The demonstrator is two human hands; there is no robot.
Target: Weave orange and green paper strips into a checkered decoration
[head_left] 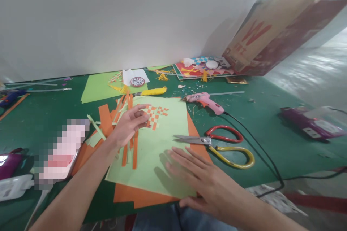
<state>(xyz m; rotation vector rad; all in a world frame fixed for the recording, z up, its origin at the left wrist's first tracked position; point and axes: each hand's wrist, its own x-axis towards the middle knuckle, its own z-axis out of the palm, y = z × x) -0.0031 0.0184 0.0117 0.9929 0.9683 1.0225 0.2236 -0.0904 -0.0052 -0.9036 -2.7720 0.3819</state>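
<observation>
My left hand [130, 124] is over the left part of a light green paper sheet [151, 158], its fingertips at the edge of a small orange and green checkered weave [154, 118]. Its fingers curl loosely, and whether they pinch the weave is hard to tell. Orange strips [135, 151] lie beneath and beside that hand. My right hand [195, 173] hovers or rests, palm down with fingers spread, at the sheet's lower right, holding nothing. Scissors [207, 140] with one red and one yellow handle lie partly open just above it.
A pink glue gun [204, 101] and its black cord lie to the right, a yellow cutter [154, 91] behind the sheet. A phone [65, 151] is at left, a purple power strip [311, 124] at far right. A paper bag [260, 32] leans at back right.
</observation>
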